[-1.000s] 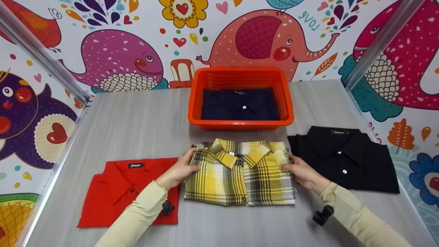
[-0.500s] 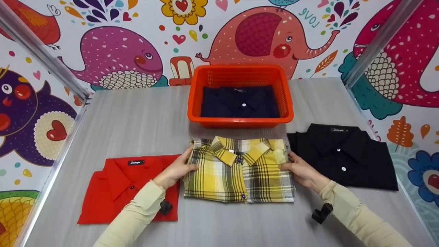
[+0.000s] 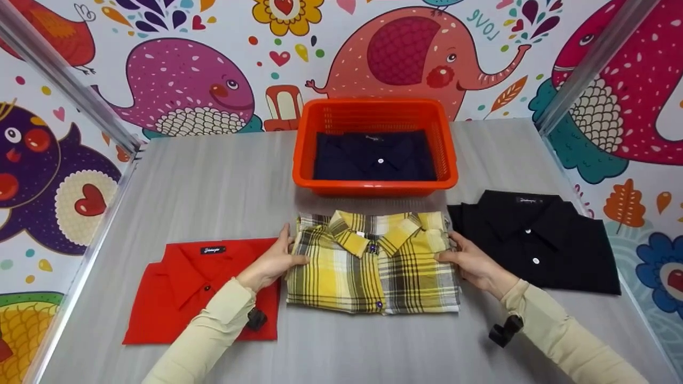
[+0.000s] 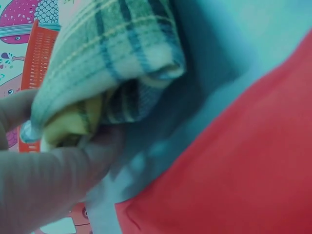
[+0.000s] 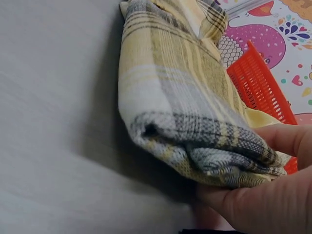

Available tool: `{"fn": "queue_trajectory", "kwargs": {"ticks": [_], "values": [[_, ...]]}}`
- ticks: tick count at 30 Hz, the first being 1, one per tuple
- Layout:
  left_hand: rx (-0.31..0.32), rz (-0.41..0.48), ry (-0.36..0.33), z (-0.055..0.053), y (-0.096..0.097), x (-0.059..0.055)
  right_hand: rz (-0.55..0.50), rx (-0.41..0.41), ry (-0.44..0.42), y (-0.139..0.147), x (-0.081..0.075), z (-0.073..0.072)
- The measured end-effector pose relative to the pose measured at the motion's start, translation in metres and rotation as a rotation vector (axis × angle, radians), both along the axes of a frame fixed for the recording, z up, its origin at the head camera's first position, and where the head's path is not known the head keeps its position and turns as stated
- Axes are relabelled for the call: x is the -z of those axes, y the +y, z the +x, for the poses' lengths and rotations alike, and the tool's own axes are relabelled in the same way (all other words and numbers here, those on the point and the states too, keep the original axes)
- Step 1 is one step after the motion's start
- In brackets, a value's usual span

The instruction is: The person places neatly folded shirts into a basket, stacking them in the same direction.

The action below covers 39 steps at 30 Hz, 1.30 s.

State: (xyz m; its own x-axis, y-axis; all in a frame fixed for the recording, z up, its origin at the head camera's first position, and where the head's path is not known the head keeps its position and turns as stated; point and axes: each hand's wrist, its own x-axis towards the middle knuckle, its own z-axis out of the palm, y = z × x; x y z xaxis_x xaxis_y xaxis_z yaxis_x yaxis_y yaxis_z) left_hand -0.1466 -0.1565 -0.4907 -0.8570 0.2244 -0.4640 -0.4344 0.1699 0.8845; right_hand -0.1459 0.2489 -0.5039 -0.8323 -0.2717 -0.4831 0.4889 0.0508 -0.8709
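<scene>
A folded yellow plaid shirt (image 3: 352, 272) with its collar towards the back lies in the middle of the head view. My left hand (image 3: 272, 264) grips its left side, the thumb on top. In the left wrist view, the folded edge of the plaid shirt (image 4: 112, 53) sits between thumb and finger. On the opposite side my right hand (image 3: 477, 266) holds the shirt the same way. The right wrist view shows the layered edge of the plaid shirt (image 5: 170, 92) pinched by that hand, a dark shadow beneath it.
Behind the shirt stands an orange basket (image 3: 373, 185) with a folded navy shirt (image 3: 352, 157) inside. A folded red shirt (image 3: 155, 309) lies to the left, partly under my left forearm. To the right is a folded black shirt (image 3: 571, 261). Patterned walls (image 3: 288, 58) enclose the table (image 3: 213, 176).
My left hand's fingers have shifted slightly outward along the shirt's left edge. The right hand keeps its hold, and the head view has tilted a little.
</scene>
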Motion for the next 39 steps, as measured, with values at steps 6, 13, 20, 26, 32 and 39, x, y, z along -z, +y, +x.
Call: {"fn": "queue_trajectory", "kwargs": {"ticks": [6, 13, 20, 26, 32, 39], "values": [[0.019, 0.038, -0.046, 0.002, -0.003, 0.001, -0.01, -0.001, 0.026, -0.001, -0.005, 0.006], [0.063, 0.009, -0.065, 0.003, -0.006, 0.0, -0.015, -0.012, 0.058, -0.002, -0.011, 0.007], [0.105, -0.003, -0.043, 0.006, -0.008, 0.001, 0.028, -0.045, 0.112, -0.004, -0.015, 0.011], [0.105, 0.068, -0.033, 0.008, -0.008, 0.002, 0.093, -0.082, 0.192, -0.004, -0.016, 0.013], [0.097, 0.082, -0.016, 0.007, -0.01, 0.001, 0.133, -0.067, 0.259, -0.005, -0.019, 0.013], [0.105, 0.128, 0.039, 0.003, -0.009, -0.003, 0.157, -0.012, 0.33, -0.003, -0.022, 0.013]]}}
